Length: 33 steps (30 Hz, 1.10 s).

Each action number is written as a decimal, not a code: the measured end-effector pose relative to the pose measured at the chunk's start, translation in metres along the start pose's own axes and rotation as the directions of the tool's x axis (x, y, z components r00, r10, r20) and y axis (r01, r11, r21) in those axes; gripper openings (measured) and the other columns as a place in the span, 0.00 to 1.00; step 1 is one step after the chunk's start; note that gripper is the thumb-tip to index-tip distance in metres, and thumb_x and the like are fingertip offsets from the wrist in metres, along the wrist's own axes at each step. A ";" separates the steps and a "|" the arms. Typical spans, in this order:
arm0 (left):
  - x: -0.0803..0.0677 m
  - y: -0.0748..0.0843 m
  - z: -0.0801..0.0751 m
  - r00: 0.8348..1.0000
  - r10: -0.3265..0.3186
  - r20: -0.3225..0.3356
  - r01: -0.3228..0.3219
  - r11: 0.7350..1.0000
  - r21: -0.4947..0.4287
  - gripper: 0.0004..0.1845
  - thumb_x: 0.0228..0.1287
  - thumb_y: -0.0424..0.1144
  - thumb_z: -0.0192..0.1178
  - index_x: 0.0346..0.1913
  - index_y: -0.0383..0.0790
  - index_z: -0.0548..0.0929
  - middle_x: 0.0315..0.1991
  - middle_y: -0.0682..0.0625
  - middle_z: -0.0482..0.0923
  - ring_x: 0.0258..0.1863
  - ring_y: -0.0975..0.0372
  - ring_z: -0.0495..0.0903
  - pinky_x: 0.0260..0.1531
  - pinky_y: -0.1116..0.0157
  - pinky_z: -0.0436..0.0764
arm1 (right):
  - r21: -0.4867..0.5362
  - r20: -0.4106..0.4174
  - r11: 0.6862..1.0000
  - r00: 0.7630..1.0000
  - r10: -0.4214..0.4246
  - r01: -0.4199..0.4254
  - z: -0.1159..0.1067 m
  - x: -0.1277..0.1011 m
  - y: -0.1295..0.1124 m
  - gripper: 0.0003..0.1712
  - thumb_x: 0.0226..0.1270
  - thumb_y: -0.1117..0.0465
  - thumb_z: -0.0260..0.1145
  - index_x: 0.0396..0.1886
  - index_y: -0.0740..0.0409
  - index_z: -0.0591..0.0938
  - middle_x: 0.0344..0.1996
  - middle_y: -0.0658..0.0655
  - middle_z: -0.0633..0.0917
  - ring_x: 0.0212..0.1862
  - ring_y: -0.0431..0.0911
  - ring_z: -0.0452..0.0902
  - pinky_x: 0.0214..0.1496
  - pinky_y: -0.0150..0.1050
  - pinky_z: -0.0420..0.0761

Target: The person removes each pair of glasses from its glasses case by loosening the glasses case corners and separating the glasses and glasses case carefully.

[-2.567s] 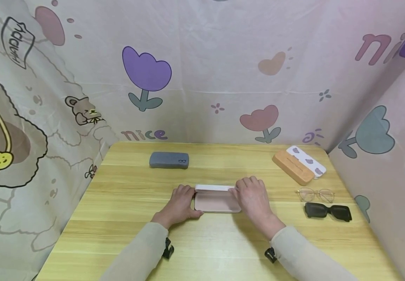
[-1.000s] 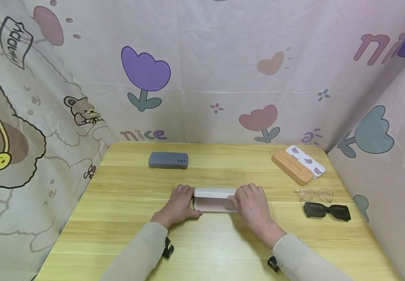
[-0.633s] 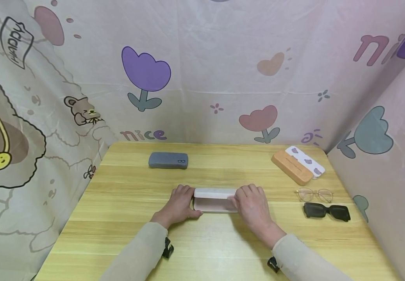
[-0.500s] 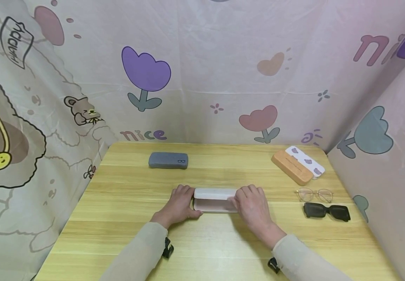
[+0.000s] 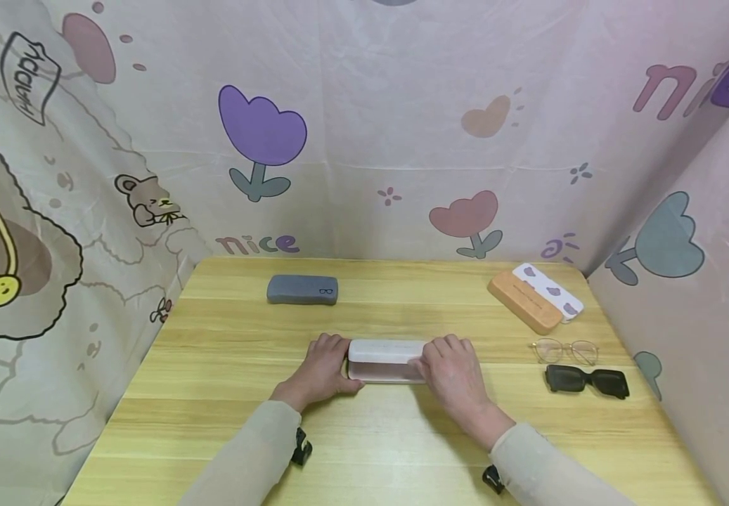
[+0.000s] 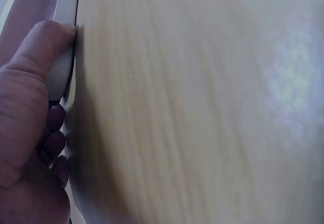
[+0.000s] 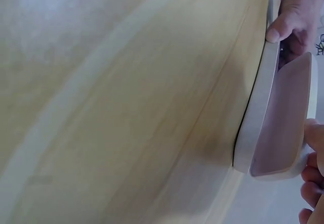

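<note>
A pale pink glasses case (image 5: 386,360) lies in the middle of the wooden table (image 5: 212,393). My left hand (image 5: 323,369) grips its left end, the thumb against the front edge. My right hand (image 5: 453,365) holds the right end, fingers curled over the lid. In the right wrist view the case (image 7: 276,128) stands slightly ajar and shows its pink inside, with my left thumb (image 7: 293,11) at the far end. The left wrist view shows my left hand (image 6: 25,123) pressed on the case's white edge (image 6: 66,57).
A grey case (image 5: 303,289) lies at the back left. An orange case (image 5: 525,302) and a white case with purple spots (image 5: 550,289) lie at the back right. Clear-framed glasses (image 5: 568,349) and black sunglasses (image 5: 585,380) lie to the right. Printed cloth walls surround the table.
The case's lid has swung down from wide open to almost closed. Both hands have stayed at the ends of the case.
</note>
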<state>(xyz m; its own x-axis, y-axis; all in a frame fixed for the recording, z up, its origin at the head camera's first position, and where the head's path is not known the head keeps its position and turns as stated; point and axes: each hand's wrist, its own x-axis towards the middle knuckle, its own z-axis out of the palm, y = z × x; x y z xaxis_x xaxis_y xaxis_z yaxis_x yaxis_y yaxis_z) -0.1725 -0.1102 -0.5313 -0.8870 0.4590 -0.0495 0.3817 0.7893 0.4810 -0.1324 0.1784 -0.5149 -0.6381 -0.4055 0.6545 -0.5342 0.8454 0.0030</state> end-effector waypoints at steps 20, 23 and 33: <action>0.000 0.001 -0.003 0.999 -0.033 0.005 0.033 0.998 -0.053 0.46 0.57 0.59 0.78 0.72 0.35 0.75 0.64 0.44 0.78 0.66 0.49 0.69 0.71 0.47 0.64 | -0.019 0.194 1.000 0.981 0.022 -0.019 0.003 -0.016 -0.007 0.21 0.60 0.46 0.80 0.28 0.51 0.78 0.24 0.48 0.77 0.31 0.48 0.70 0.39 0.42 0.69; -0.002 0.000 -0.002 0.999 -0.038 -0.001 0.038 0.998 -0.054 0.47 0.56 0.60 0.78 0.72 0.35 0.75 0.64 0.44 0.78 0.67 0.48 0.69 0.72 0.46 0.64 | -0.013 0.204 0.999 0.978 0.039 -0.037 0.004 -0.019 -0.006 0.21 0.61 0.46 0.80 0.31 0.52 0.78 0.28 0.49 0.79 0.34 0.48 0.72 0.39 0.42 0.70; -0.005 0.002 0.004 0.997 -0.073 -0.040 0.071 0.996 -0.054 0.46 0.61 0.58 0.76 0.75 0.37 0.72 0.67 0.42 0.76 0.69 0.48 0.68 0.75 0.46 0.62 | 0.038 0.321 0.997 0.945 0.058 -0.074 -0.001 -0.033 -0.003 0.38 0.63 0.45 0.79 0.63 0.64 0.79 0.61 0.67 0.82 0.61 0.60 0.82 0.61 0.56 0.83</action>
<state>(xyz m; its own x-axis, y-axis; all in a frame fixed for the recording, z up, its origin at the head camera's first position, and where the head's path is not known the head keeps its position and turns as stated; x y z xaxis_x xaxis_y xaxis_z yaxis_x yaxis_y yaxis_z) -0.1666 -0.1094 -0.5335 -0.9222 0.3836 -0.0494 0.3033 0.7965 0.5230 -0.1090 0.1891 -0.5355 -0.8123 -0.4460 0.3759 -0.5063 0.8592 -0.0746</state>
